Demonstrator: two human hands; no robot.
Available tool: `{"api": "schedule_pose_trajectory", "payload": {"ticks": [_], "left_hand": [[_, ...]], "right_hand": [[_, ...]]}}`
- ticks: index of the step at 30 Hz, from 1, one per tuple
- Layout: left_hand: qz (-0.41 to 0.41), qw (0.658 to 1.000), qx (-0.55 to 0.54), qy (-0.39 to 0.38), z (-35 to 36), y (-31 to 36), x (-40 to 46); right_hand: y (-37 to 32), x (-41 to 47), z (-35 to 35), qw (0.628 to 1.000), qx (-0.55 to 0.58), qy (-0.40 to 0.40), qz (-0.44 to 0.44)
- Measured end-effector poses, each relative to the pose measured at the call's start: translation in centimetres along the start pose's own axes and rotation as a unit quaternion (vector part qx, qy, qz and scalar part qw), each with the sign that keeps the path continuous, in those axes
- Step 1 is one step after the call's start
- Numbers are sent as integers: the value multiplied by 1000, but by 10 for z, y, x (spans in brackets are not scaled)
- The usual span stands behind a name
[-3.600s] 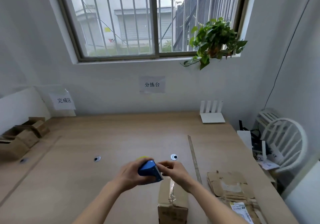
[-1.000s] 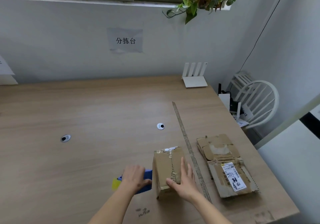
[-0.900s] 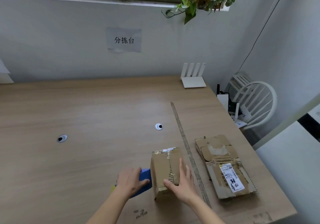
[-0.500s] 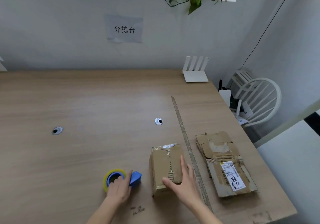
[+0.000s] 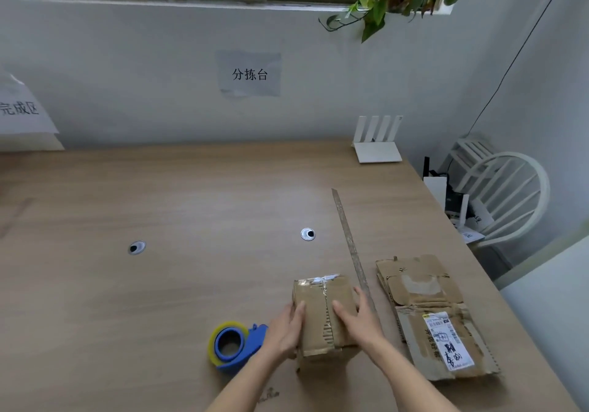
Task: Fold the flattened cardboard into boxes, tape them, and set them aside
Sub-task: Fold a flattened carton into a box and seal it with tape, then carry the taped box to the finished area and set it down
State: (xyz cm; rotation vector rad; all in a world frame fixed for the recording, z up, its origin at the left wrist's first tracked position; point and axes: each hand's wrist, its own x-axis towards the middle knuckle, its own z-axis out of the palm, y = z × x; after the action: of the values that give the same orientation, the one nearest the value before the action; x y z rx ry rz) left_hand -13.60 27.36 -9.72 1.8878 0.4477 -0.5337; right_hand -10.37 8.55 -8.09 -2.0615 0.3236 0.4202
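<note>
A small taped cardboard box (image 5: 322, 297) stands on the wooden table (image 5: 159, 284) near its front edge. My left hand (image 5: 284, 328) lies against the box's left side with the fingers reaching onto its top. My right hand (image 5: 360, 319) rests flat on the right part of the top, fingers straight. A blue tape dispenser (image 5: 236, 346) with a yellow-rimmed roll lies on the table just left of my left hand, free of both hands. A stack of flattened cardboard (image 5: 427, 316) with a shipping label lies to the right of the box.
A long ruler-like strip (image 5: 349, 239) runs across the table between the box and the flat stack. Two round cable holes (image 5: 307, 234) sit mid-table. A white router (image 5: 377, 147) stands at the back right. A white chair (image 5: 506, 195) is beyond the right edge.
My left hand has let go of the tape dispenser, which now lies on the table, and moved right onto the box's left side. My right hand stays on the box top.
</note>
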Motion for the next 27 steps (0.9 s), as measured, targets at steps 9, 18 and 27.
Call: {"api": "schedule_pose_trajectory", "payload": {"ticks": [9, 18, 27], "left_hand": [[16, 959, -245, 143, -11, 72, -15], [149, 923, -280, 217, -29, 143, -69], [221, 940, -197, 170, -49, 144, -111]], "right_hand": [[-57, 4, -54, 982, 100, -151, -49], [-123, -9, -124, 969, 142, -97, -179], [-133, -40, -165, 930, 37, -159, -328]]}}
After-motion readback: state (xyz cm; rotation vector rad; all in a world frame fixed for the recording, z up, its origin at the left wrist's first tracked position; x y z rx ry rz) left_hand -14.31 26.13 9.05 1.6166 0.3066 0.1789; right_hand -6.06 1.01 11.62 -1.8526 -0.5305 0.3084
